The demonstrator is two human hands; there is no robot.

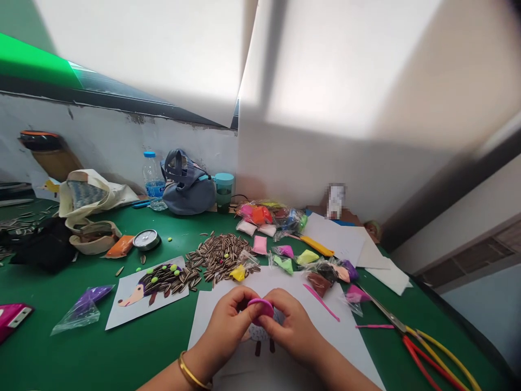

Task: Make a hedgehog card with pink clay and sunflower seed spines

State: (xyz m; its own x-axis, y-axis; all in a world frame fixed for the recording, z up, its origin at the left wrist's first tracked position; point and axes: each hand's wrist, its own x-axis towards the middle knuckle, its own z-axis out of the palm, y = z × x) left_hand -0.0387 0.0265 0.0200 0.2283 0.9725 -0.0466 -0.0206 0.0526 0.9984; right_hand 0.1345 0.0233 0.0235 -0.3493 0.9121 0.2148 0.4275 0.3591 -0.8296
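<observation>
Between my left hand (232, 326) and my right hand (288, 326) is a flat round piece of pink clay (261, 307), pinched by the thumbs and fingers of both. Below it, partly covered by my hands, a white sheet (203, 309) bears a drawn animal (258, 333) with a dotted body and brown legs. A thin pink clay strip (321, 303) lies on the paper to the right of my hands. To the left, a hedgehog picture (134, 296) has a clay face, a body of striped seeds and green clay dots.
A seed pile (220, 255) lies beyond my hands, beside bagged coloured clay (259, 244). Red-and-yellow scissors (407, 329) are at right, a yellow cutter (317, 245) farther back. A purple clay bag (87, 304) is left; a bottle (153, 182) and blue bag (189, 190) stand by the wall.
</observation>
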